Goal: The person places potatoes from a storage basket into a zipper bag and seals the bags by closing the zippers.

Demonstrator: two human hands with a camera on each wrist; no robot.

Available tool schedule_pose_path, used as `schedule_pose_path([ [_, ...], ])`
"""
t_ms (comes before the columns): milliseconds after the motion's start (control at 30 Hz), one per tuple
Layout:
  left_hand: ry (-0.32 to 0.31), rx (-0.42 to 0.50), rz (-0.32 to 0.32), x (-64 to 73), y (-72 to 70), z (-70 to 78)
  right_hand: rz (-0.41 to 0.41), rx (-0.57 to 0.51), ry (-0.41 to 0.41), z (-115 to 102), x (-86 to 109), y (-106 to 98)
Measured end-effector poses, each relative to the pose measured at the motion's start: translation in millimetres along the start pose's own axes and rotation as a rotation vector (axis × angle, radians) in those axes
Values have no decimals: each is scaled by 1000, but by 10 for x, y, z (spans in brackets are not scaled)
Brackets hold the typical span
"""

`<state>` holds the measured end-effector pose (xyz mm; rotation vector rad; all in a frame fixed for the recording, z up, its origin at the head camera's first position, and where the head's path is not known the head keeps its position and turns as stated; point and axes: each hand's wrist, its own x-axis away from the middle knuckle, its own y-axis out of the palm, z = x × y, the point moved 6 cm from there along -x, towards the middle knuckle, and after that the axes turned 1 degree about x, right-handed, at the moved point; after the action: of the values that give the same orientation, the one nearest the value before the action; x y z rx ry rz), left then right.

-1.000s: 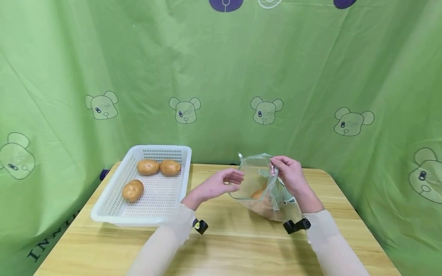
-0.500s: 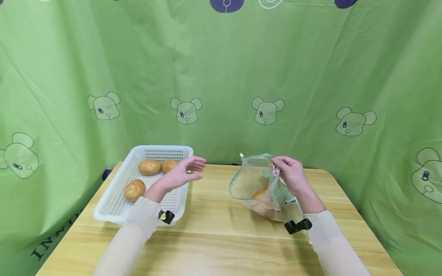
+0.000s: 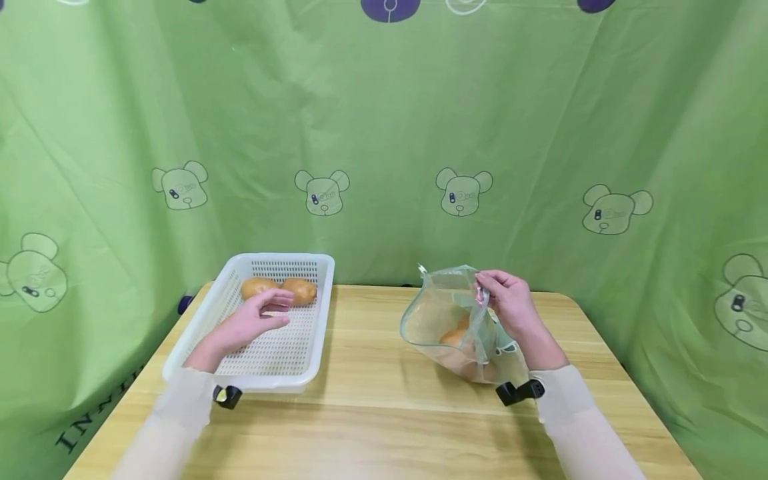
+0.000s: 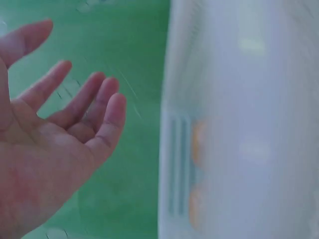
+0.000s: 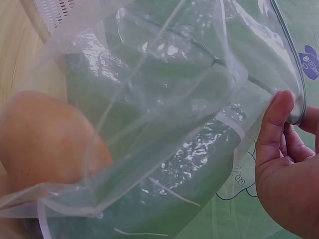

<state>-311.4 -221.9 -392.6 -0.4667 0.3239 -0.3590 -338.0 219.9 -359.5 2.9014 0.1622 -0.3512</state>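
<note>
My left hand [image 3: 255, 321] is over the white plastic basket [image 3: 327, 313], its fingers relaxed and holding nothing. Two brown potatoes [image 3: 300, 291] lie at the basket's back, one partly behind the fingers; the hand and forearm cover the area nearer the front left. In the left wrist view the palm and loose fingers [image 4: 112, 119] show beside the basket's blurred wall. My right hand [image 3: 510, 303] pinches the rim of a clear zip bag [image 3: 507, 363] between thumb and fingers. The bag's mouth gapes toward the left, and brown potatoes [image 5: 50, 139] show through its film.
A light wooden table [image 3: 366, 427] carries both basket and bag, with bare wood between them. Behind it hangs a green curtain [image 3: 384, 120] with bear-head prints. A small black camera [image 3: 228, 397] is strapped on each wrist.
My left hand has moved left from beside the bag's mouth, across the table, to above the basket. The right hand keeps its grip on the bag's rim, nearly still.
</note>
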Motion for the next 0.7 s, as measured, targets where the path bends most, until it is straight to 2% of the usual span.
schedule_pose_path([
  [200, -18, -78, -1, 170, -196, -294, -7, -5, -2, 11, -2, -3],
  [400, -90, -103, 16, 263, -329, -544, -10, -3, -8, 28, -14, 6],
  [700, -129, -212, 32, 316, -450, -732, 1, -5, -7, 42, -16, 7],
])
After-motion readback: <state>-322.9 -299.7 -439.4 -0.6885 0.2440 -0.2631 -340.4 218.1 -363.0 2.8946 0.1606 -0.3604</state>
